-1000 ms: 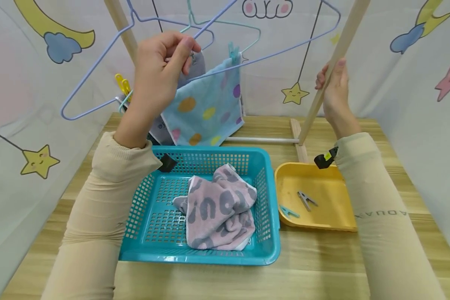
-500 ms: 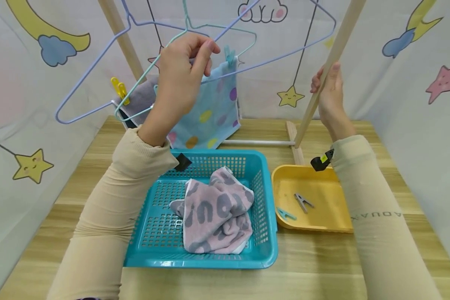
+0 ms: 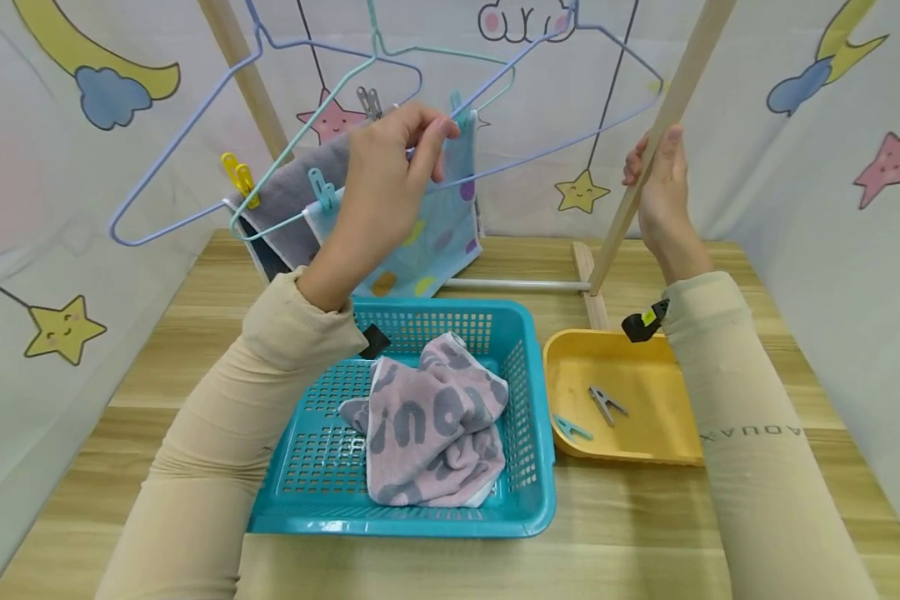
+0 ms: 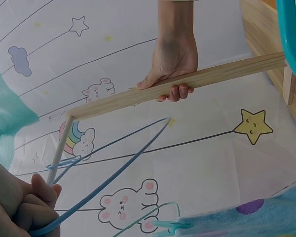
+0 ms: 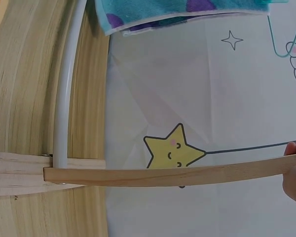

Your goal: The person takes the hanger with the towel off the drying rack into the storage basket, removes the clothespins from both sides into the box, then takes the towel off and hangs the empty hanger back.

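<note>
My left hand (image 3: 390,171) pinches the left side of a lavender-blue hanger (image 3: 540,153), raised above the basket. The left wrist view shows the curled fingers on the hanger wire (image 4: 106,183), its hook end close to the rack's top rod (image 4: 60,148). My right hand (image 3: 663,187) grips the wooden right post (image 3: 690,71) of the drying rack. To the left hang another lavender-blue hanger (image 3: 183,125) with a grey towel (image 3: 292,187) and a mint hanger (image 3: 468,55) with a light-blue dotted towel (image 3: 461,229). Clothespins hold both towels, and my left hand partly hides them.
A teal basket (image 3: 536,400) with a crumpled pink-and-grey towel (image 3: 435,425) stands in front. Beside it, a yellow tray (image 3: 652,408) holds a grey clothespin (image 3: 607,404) and a turquoise one (image 3: 572,429). The rack's white lower bar (image 3: 521,285) runs behind the basket.
My left hand has moved right and slightly down with the hanger, whose neck now shows near the top of the head view. The right hand keeps its grip on the post.
</note>
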`<state>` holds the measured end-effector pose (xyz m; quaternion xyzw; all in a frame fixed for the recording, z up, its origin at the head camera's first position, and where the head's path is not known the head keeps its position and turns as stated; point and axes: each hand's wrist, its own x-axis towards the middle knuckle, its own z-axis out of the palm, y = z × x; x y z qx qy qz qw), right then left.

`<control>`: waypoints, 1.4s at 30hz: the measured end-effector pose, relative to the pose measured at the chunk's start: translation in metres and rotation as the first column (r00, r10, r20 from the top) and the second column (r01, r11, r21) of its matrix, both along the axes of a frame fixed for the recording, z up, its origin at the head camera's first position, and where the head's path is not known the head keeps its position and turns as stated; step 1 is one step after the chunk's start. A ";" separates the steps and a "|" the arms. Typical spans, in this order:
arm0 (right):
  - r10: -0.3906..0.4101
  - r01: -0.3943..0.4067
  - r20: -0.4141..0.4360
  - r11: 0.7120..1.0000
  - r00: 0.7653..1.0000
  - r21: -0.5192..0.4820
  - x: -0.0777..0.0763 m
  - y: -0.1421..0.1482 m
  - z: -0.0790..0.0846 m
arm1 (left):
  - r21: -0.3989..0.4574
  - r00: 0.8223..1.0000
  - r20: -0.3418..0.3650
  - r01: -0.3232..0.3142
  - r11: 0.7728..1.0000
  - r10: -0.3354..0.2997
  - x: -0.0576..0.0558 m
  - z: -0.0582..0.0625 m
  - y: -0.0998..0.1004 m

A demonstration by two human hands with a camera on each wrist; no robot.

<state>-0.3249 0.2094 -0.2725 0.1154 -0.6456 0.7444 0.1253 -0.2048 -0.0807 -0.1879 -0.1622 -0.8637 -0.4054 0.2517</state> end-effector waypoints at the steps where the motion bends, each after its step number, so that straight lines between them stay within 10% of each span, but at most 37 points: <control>1: 0.000 0.000 0.004 1.000 1.000 0.000 0.000 0.000 0.001 | 0.006 1.000 0.007 0.004 1.000 -0.004 0.000 -0.001 0.000; 15: 0.006 -0.006 0.018 1.000 1.000 0.001 0.003 -0.001 0.002 | 0.031 0.998 0.045 0.049 0.998 -0.050 0.001 -0.015 -0.001; 27: 0.001 -0.001 0.012 1.000 1.000 -0.005 0.003 0.000 0.002 | 0.067 0.987 0.113 0.108 0.992 -0.115 0.028 0.001 0.004; 35: 0.005 -0.004 0.011 1.000 1.000 -0.017 0.003 -0.002 0.004 | 0.067 0.992 0.086 0.085 0.994 -0.091 0.012 -0.012 -0.014; 42: 0.002 -0.002 0.008 0.999 1.000 -0.032 0.002 -0.001 0.004 | 0.013 0.999 -0.030 0.017 1.000 -0.016 0.021 -0.004 -0.030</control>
